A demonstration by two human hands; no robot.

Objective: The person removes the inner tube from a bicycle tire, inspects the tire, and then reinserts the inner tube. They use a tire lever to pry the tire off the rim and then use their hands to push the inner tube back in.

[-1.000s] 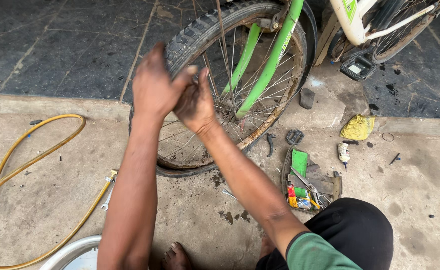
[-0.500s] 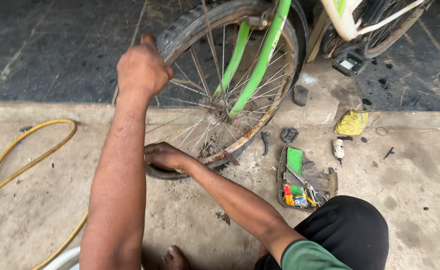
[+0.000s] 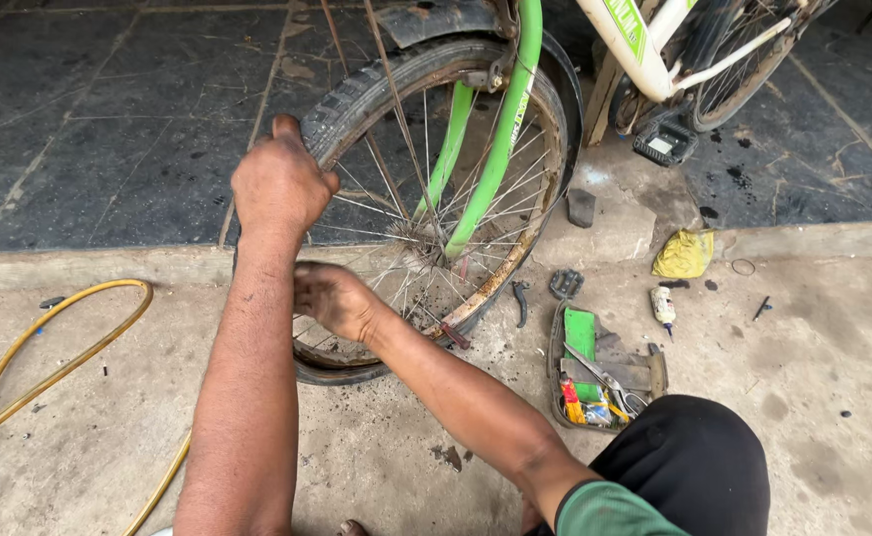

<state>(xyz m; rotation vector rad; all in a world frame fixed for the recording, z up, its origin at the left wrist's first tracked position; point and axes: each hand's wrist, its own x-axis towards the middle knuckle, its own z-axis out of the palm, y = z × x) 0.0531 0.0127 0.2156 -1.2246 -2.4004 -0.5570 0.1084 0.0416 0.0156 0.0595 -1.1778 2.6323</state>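
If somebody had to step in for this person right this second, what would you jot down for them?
Left hand: gripping the tyre at the upper left of the wheel.
Right hand: fingers at the lower left of the rusty rim, where the tyre sags away from it.
The wheel sits in a green fork. A tool tray lies on the concrete at the right, a yellow hose at the left.
Done: tyre partly loose at the bottom. Left: the upper part sits on the rim.

yellow crumpled packet (image 3: 683,254) on curb edge | small white glue tube (image 3: 663,306) just below it
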